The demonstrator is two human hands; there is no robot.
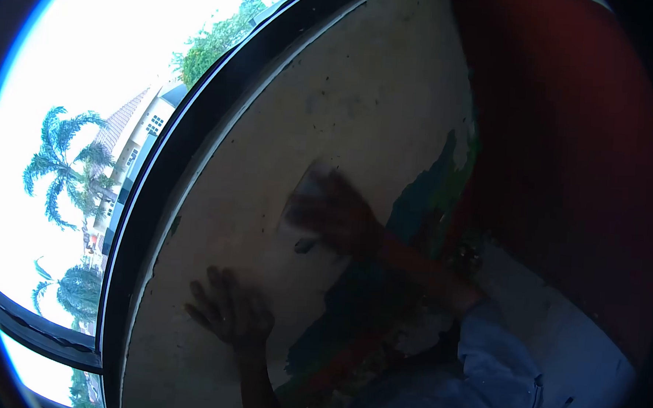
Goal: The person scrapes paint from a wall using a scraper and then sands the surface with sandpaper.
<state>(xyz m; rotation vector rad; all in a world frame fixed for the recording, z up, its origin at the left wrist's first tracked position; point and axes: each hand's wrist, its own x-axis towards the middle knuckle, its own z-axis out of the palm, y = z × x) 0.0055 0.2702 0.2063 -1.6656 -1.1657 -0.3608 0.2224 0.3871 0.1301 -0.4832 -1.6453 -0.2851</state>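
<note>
My left hand (231,307) lies against the beige wall (377,81) at the lower middle, its fingers spread and nothing in it. Higher and to the right, my right hand (333,213) is over the same wall, blurred by motion. A pale, flat, thin piece (312,175) shows at the upper left edge of the right hand's fingers and appears to be under them. Its exact shape is smeared. Just below the right hand is a small dark spot (304,246) on the wall.
A dark window frame (169,144) curves along the left, with palms and a building outside. Green and blue paint (415,201) marks the wall's lower right edge. A red surface (566,143) stands at the right, above a pale floor (556,334).
</note>
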